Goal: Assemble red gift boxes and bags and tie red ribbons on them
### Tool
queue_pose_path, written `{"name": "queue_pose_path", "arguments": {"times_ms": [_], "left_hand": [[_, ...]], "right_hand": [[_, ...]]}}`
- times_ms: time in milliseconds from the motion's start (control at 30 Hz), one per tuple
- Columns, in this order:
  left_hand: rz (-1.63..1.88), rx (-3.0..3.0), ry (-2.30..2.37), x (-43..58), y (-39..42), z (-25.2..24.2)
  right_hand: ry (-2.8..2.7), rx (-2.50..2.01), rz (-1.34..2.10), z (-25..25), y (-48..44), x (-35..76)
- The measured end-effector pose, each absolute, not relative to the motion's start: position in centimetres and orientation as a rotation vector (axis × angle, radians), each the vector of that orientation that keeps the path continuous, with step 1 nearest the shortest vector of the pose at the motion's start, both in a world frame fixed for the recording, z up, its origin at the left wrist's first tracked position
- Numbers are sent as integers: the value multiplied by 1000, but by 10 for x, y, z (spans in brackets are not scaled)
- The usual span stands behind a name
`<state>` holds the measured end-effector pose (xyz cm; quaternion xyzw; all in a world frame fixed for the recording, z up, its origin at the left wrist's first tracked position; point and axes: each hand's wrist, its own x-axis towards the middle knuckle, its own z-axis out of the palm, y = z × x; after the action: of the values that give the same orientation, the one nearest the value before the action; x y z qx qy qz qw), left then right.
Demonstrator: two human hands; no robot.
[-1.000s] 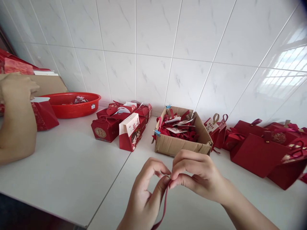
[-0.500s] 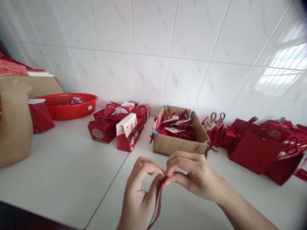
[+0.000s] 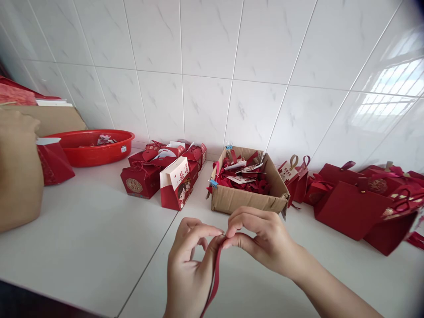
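Note:
Between my two hands is a narrow dark red ribbon (image 3: 216, 278), its upper end pinched and the rest hanging down past the bottom edge. My left hand (image 3: 194, 265) holds that end between thumb and forefinger. From the other side, the thumb and fingers of my right hand (image 3: 256, 236) close on the same spot, fingertips touching those of the left. A tiny bit at the fingertips is too small to make out. Just behind my hands stands a cardboard box (image 3: 248, 204) filled with red ribbon pieces and printed cards.
Red gift boxes (image 3: 141, 181) and a white-topped box (image 3: 177, 185) stand left of centre. Larger red gift bags (image 3: 353, 207) crowd the right. At the left are a red plastic basin (image 3: 96, 152), a red bag (image 3: 54, 161) and another person's arm (image 3: 20, 172). A tiled wall rises behind.
Both hands, still pinching the ribbon, have shifted slightly left and up. The hanging ribbon bows a little differently. The other person's arm has moved slightly.

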<state>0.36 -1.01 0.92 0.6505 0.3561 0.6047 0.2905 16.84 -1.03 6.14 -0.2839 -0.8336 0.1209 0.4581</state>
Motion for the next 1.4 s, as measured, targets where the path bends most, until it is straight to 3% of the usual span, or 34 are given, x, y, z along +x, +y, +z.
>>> {"name": "queue_pose_path", "arguments": {"times_ms": [600,1400], "left_hand": [[1451,1718,844,-11,-5,17],[1615,2057,743,-13,-1,19]], "right_hand": [[-1952,-737,819,65,-11,173],[-1812,-656,951,59,-5,168]]}}
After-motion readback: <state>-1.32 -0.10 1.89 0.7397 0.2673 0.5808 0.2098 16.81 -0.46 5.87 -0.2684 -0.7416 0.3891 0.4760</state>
